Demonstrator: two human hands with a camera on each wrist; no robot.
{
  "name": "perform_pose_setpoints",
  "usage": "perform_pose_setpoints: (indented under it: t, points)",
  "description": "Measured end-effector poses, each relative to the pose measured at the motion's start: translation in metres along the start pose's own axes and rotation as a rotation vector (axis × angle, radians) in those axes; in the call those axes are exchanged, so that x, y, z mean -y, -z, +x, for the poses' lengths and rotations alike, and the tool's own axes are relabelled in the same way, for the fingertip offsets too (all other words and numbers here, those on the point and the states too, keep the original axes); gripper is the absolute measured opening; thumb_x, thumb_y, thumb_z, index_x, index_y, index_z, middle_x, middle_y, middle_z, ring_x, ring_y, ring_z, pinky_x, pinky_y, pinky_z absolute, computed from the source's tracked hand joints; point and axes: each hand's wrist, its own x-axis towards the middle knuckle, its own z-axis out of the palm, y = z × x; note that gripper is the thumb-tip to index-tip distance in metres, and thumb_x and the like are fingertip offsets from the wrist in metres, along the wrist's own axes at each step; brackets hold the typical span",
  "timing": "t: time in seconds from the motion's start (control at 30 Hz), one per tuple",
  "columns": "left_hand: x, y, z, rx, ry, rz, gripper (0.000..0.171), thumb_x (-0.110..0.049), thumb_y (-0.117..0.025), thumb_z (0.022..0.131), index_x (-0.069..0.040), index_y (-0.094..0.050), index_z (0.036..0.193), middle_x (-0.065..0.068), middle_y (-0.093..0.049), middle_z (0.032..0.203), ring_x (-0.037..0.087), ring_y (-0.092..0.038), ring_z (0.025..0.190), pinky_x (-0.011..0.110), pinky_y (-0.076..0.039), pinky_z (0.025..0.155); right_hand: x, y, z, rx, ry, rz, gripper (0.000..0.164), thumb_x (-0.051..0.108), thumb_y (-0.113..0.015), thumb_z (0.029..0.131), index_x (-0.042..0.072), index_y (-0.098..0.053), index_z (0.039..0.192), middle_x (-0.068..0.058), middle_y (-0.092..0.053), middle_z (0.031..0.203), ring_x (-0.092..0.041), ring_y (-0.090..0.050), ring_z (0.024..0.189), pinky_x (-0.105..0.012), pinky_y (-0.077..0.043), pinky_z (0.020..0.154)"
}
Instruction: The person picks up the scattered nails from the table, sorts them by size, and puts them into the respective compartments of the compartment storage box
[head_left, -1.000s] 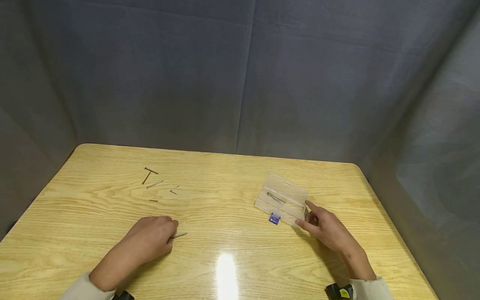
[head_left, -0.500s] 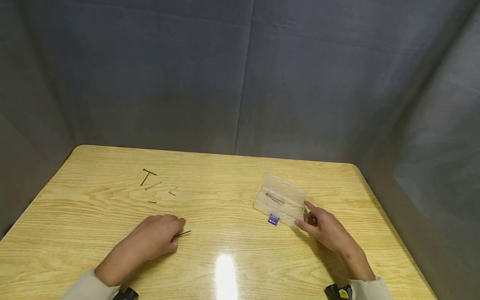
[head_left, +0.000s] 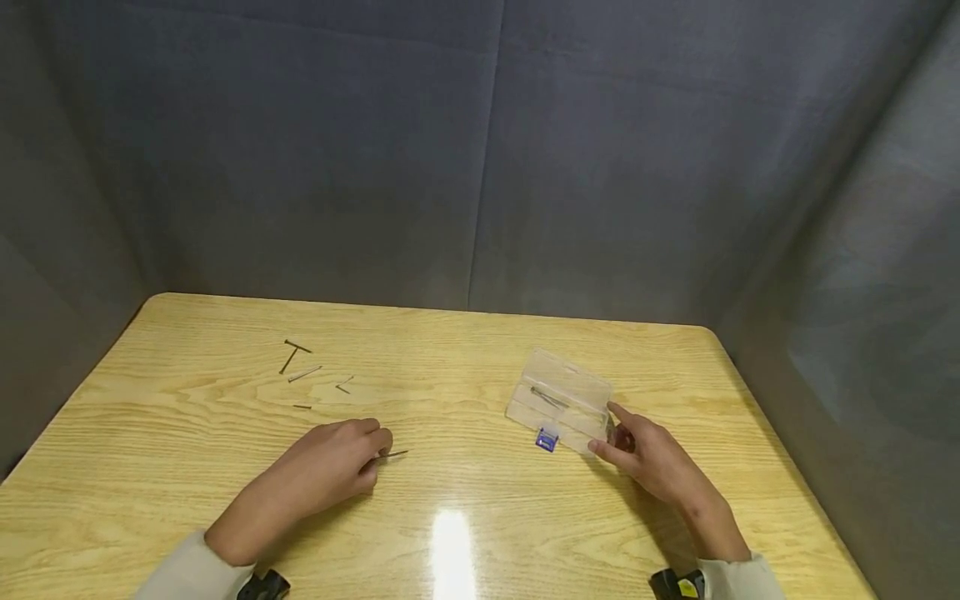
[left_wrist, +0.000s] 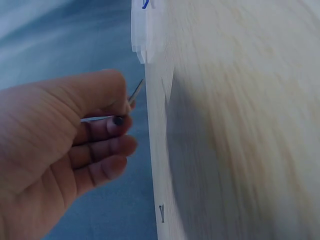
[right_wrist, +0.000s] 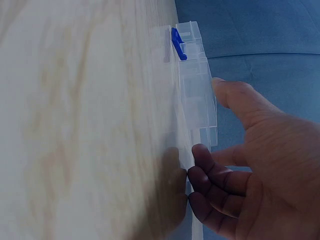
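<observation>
Between thumb and fingers my left hand [head_left: 330, 467] pinches a nail [head_left: 395, 454], above the table at left of centre. Its shank points right, toward the box. In the left wrist view the nail's flat dark head [left_wrist: 118, 121] shows against a finger. At right, an open clear plastic box [head_left: 573, 381] lies on the table with its lid folded back and a blue latch [head_left: 547, 439] at the front. Some nails [head_left: 550, 397] lie inside it. My right hand [head_left: 654, 460] holds the box's right end, thumb at the front and index finger farther back.
Two long dark nails [head_left: 297, 350] form a T at the table's back left. Beside them lie a silvery nail [head_left: 304, 373], a pair of small nails [head_left: 343, 386] and a short dark one [head_left: 302, 407]. Grey curtains [head_left: 315, 167] enclose the wooden table [head_left: 420, 375].
My left hand has moved right and slightly away from me with the nail, closer to the box. The right hand and the box have stayed in place.
</observation>
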Motion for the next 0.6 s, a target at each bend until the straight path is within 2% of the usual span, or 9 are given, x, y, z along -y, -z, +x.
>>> perform_pose_setpoints:
  t: [0.1,0.3,0.4,0.6]
  points:
    - [0.000,0.000,0.006,-0.002,-0.037,-0.015,0.013,-0.002,-0.068,0.087,-0.009,-0.069,0.097,-0.004,-0.056,0.085,0.006,-0.046,0.066,0.026,-0.042,0.056,0.000,0.001,0.000,-0.001,-0.003,-0.004,0.084,0.041,-0.069,0.099,-0.014,-0.034,0.152,0.001,-0.057,0.085,-0.014,-0.049,0.068,-0.029,-0.041,0.058]
    - [-0.004,-0.004,0.016,-0.032,-0.105,-0.031,0.015,-0.003,-0.067,0.097,-0.006,-0.070,0.111,-0.001,-0.056,0.089,0.007,-0.043,0.068,0.025,-0.042,0.059,-0.002,0.000,0.000,-0.010,-0.006,-0.016,0.085,0.044,-0.069,0.099,-0.013,-0.034,0.152,0.002,-0.058,0.084,-0.013,-0.050,0.067,-0.029,-0.042,0.058]
    - [-0.006,-0.008,0.022,-0.058,-0.149,-0.024,0.017,-0.004,-0.069,0.097,-0.006,-0.069,0.114,-0.001,-0.055,0.091,0.008,-0.043,0.070,0.025,-0.044,0.061,-0.001,0.000,0.000,-0.004,-0.001,-0.010,0.085,0.043,-0.068,0.099,-0.013,-0.034,0.153,0.002,-0.059,0.084,-0.013,-0.050,0.066,-0.029,-0.042,0.057]
    - [-0.009,-0.016,0.038,-0.112,-0.189,0.001,0.014,-0.006,-0.067,0.100,-0.008,-0.066,0.114,-0.001,-0.053,0.094,0.009,-0.044,0.075,0.026,-0.046,0.065,0.000,0.000,0.000,-0.007,0.010,-0.008,0.083,0.041,-0.069,0.099,-0.013,-0.034,0.152,0.002,-0.058,0.083,-0.013,-0.050,0.066,-0.029,-0.042,0.060]
